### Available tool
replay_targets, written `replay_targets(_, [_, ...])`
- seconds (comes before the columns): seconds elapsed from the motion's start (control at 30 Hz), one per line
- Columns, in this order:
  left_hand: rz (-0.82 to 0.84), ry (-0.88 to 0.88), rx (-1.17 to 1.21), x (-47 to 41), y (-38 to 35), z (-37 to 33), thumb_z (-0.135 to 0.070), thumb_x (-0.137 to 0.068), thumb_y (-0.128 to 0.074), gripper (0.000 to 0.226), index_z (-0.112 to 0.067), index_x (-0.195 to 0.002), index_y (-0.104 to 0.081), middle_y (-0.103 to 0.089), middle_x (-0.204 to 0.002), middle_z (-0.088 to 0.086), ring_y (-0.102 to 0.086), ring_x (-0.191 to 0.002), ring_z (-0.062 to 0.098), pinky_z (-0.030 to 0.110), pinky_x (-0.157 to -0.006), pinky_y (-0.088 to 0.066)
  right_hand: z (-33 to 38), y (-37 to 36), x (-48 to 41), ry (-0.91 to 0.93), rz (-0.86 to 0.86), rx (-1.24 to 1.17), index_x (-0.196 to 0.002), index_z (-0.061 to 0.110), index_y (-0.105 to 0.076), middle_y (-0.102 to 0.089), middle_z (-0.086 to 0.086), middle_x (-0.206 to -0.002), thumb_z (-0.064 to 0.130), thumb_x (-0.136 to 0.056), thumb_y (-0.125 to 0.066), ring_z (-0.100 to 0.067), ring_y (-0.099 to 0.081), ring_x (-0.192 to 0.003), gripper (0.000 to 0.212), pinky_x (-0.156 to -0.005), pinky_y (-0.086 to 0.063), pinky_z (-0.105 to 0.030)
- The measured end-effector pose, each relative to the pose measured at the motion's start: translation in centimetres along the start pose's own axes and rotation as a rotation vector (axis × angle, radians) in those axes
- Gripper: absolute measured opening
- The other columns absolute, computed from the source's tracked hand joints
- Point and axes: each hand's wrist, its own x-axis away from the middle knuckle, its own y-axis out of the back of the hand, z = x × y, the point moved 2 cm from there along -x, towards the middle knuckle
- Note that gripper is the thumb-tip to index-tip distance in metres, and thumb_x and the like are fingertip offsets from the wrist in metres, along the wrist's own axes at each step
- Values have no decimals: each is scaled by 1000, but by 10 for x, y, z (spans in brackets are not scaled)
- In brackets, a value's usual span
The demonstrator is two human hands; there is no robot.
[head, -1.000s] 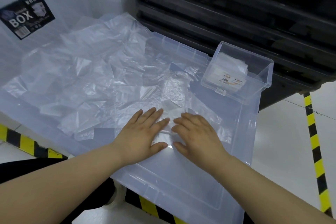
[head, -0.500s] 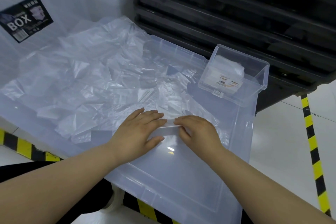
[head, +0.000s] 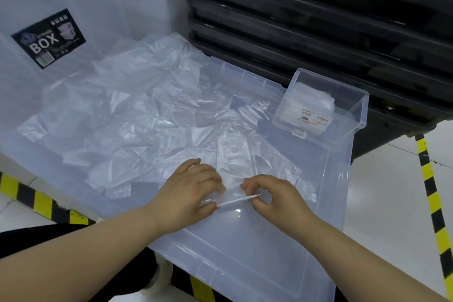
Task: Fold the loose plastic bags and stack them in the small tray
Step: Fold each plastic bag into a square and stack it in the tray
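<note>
Both hands meet over the near part of a large translucent plastic lid (head: 269, 257). The left hand (head: 188, 193) has its fingers curled down and pinches one end of a small folded clear plastic bag (head: 235, 200), thumb beneath its edge. The right hand (head: 272, 196) pinches the other end between thumb and bent fingers, so the bag spans the narrow gap between the two hands as a thin pale strip (raised slightly off the lid, as far as can be told). Just beyond the knuckles, and spreading far out past the left hand, lies a crumpled heap of loose transparent plastic bags (head: 147, 125). Beyond the right hand and a little to its outer side sits the small clear rectangular plastic tray (head: 359, 111), with a stack of folded white-looking bags (head: 311, 98) inside. Behind the tray stand stacked black plastic crates (head: 318, 19). Outside the right forearm, yellow-and-black striped floor tape (head: 431, 203) runs along the pale floor.
</note>
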Motion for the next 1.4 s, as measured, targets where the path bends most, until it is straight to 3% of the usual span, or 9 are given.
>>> replay_targets(0.2, [191,133,120,-3,0,-1,-50,-66,-46,80,-31,-140,-21,-33,-143,-7,-18,-132,5,21,-109,7,0,-2,0,38,7,49,-71,32,-53,-69,2,-99,-4,-79,-58,-4,-58,-104,38,-83,-33,2])
replay_targets(0.33, [354,284,343,-10,5,-5,-55,-56,-36,86,-52,-123,17,-4,-137,-28,6,-127,-17,8,-101,23,2,0,0,29,15,28,-68,41,-43,-68,4,-100,-3,-81,-57,-7,-58,-105,48,-84,-34,-1])
replay_targets(0.53, [378,256,300,-11,10,2,-67,-51,-44,95,-62,-127,13,-1,-141,-24,4,-133,-10,9,-101,24,5,1,2,24,19,14,-69,42,-43,-66,9,-96,-4,-80,-57,-7,-59,-104,49,-82,-33,2])
replay_targets(0.67, [220,53,107,-4,7,5,-63,-58,-52,101,-38,-144,-4,-20,-148,-1,-14,-135,9,25,-109,7,8,4,2,-24,37,-72,-69,36,-46,-62,21,-91,-3,-83,-54,2,-57,-98,43,-82,-33,3])
replay_targets(0.8, [122,39,47,-4,1,1,-56,-71,-47,62,-23,-124,-46,-65,-117,-1,-42,-117,8,27,-105,-16,9,6,2,-39,36,-113,-73,36,-48,-64,16,-93,1,-87,-53,3,-58,-97,38,-86,-39,-6])
replay_targets(0.93, [-9,88,-7,-7,-2,-4,-42,-77,-44,34,-23,-77,-72,-72,-88,-10,-51,-96,4,23,-87,-30,12,9,-2,-51,-19,-117,-74,33,-49,-58,18,-76,6,-88,-55,6,-55,-83,31,-77,-39,-8])
replay_targets(1.17, [-19,312,208,-14,6,-3,-41,-84,-34,28,-36,-57,-26,-24,-46,-17,-39,-56,-2,6,-72,-21,15,10,-7,-93,35,-103,-80,38,-49,-55,21,-80,13,-81,-66,15,-51,-83,30,-74,-38,-6])
replay_targets(1.27, [126,461,305,-15,4,-5,-55,-83,-26,30,-37,-60,-30,-34,-52,-13,-36,-66,2,4,-82,-23,15,7,-10,-124,14,-101,-75,35,-50,-55,22,-75,10,-83,-62,18,-53,-79,29,-71,-38,-5])
replay_targets(1.4, [99,620,451,-19,3,-5,-22,-96,-45,40,-24,-58,-34,-34,-47,-9,-33,-57,9,15,-56,-29,14,5,-21,-251,-91,-166,-73,8,-53,-49,4,-65,10,-87,-57,-9,-47,-64,14,-62,-36,-21])
